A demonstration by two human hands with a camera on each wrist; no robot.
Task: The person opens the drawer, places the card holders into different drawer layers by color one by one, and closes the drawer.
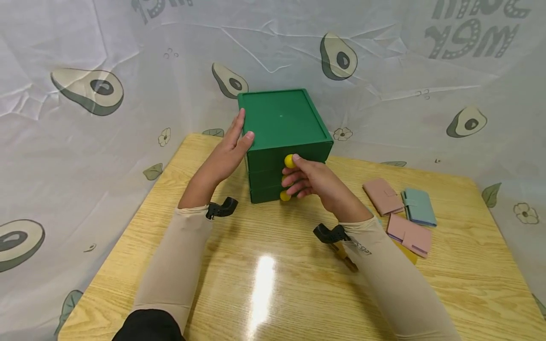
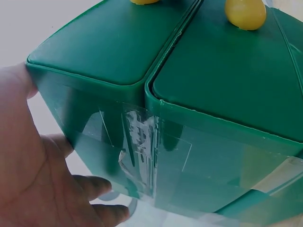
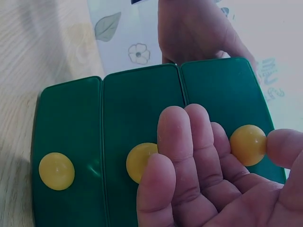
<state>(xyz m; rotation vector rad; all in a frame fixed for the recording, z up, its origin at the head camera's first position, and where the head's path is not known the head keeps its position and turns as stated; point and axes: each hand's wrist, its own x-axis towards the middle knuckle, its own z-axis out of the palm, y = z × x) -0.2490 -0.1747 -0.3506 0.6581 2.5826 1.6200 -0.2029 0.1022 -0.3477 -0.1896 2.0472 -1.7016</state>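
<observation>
So I'm standing here watching, and on the left the person's left hand (image 1: 226, 155) is lying against the left side of a green drawer box (image 1: 283, 121), fingers fairly straight and not wrapped round anything. My guess is it's bracing the box, since that smooth plastic looks light enough to slide on the glossy wood-grain tabletop (image 1: 264, 227). The box is sitting near the tabletop's far edge, toward the far left corner, three drawers high, with what looks like clear tape (image 2: 139, 135) running over a side seam. The fronts are sporting shiny, rounded yellow knobs: top knob (image 1: 289, 161), middle knob (image 3: 138, 163), bottom knob (image 1: 285, 195). The right hand (image 1: 320, 182), apart from the left, is pinching the top one between thumb and index finger, probably because something that small and round only suits a fingertip grip. Further over, toward the tabletop's right edge, a pink notebook (image 1: 381, 195), a second pink one (image 1: 410, 235) and a mint one (image 1: 420, 206) are lying clustered, leathery-looking with strap closures, while a flat yellow piece (image 1: 406, 252) is peeking out by the right forearm (image 1: 405, 284).
</observation>
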